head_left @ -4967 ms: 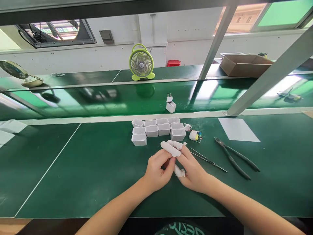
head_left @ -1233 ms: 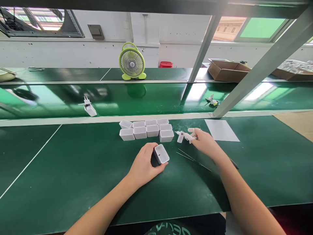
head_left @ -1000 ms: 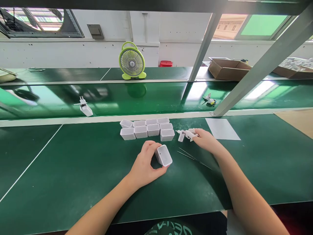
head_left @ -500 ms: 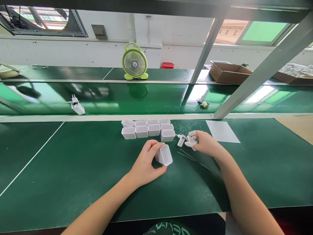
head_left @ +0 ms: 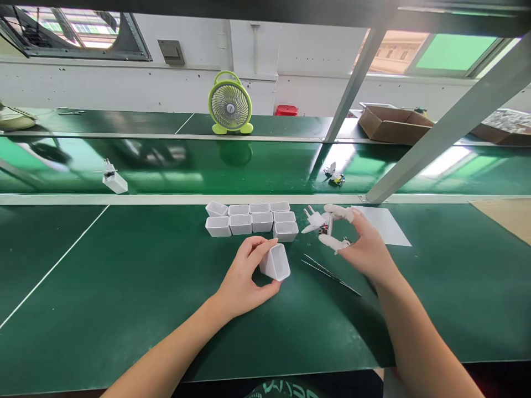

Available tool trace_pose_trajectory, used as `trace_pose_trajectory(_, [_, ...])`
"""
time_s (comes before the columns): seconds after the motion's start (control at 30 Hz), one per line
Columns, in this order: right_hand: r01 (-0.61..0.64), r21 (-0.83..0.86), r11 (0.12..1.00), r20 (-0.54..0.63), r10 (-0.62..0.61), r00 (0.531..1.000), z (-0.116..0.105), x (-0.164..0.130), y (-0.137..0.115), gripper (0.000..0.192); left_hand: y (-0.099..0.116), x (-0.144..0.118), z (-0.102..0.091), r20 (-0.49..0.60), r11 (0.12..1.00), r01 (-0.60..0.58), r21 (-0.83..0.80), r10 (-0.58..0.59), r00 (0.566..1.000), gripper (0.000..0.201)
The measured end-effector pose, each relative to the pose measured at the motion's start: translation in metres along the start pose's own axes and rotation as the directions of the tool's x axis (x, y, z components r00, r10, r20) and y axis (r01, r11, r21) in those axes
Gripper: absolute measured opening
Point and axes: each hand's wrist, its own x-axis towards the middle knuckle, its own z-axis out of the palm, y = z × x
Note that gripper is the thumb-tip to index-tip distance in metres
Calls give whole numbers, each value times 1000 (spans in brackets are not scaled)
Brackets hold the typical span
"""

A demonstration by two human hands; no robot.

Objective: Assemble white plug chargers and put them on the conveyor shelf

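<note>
My left hand (head_left: 249, 276) grips an open white plastic charger housing (head_left: 276, 262) between thumb and fingers, its mouth tilted toward me and to the right. My right hand (head_left: 357, 237), with white covers on the fingertips, pinches a charger plug assembly (head_left: 318, 219) that has two prongs and small electronic parts. The prongs point up and left, and the fingers partly hide the parts. Just behind my left hand, several more white housings (head_left: 262, 222) stand in two rows with their mouths up. Black tweezers (head_left: 332, 275) lie on the green table below my right hand.
A white paper sheet (head_left: 385, 225) lies right of my right hand. On the green conveyor belt (head_left: 186, 168) are a white charger (head_left: 114, 178) and a loose circuit board (head_left: 337, 178). Beyond stand a green fan (head_left: 230, 105) and a cardboard box (head_left: 394, 124). A slanted metal post (head_left: 440, 127) rises at right.
My right hand has lifted the plug assembly and turned it so its prongs show. The charger and circuit board on the belt have shifted left. My left hand still holds the housing.
</note>
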Motion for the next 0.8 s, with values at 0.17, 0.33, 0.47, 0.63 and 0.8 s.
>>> trace_pose_trajectory(0.17, [-32, 625, 780, 20, 26, 999, 25, -15, -10, 65, 3, -1, -1, -19, 991, 46, -126, -49, 999, 68])
trace_pose_trajectory(0.33, [0, 684, 730, 78, -72, 994, 35, -32, -19, 68, 6, -2, -5, -24, 975, 22, -222, -28, 999, 66])
trace_pose_trajectory(0.47, [21, 626, 779, 115, -119, 986, 32, -40, -28, 64, 7, 0, -7, -26, 964, -98, -249, 94, 995, 72])
trace_pose_trajectory(0.63, [171, 485, 858, 108, -252, 962, 30, -44, -32, 69, 7, 0, -8, -15, 942, -153, -299, 156, 988, 74])
trace_pose_trajectory(0.8, [246, 412, 877, 86, -306, 948, 29, -47, -31, 74, 5, -1, -7, -14, 922, -182, -340, 188, 982, 76])
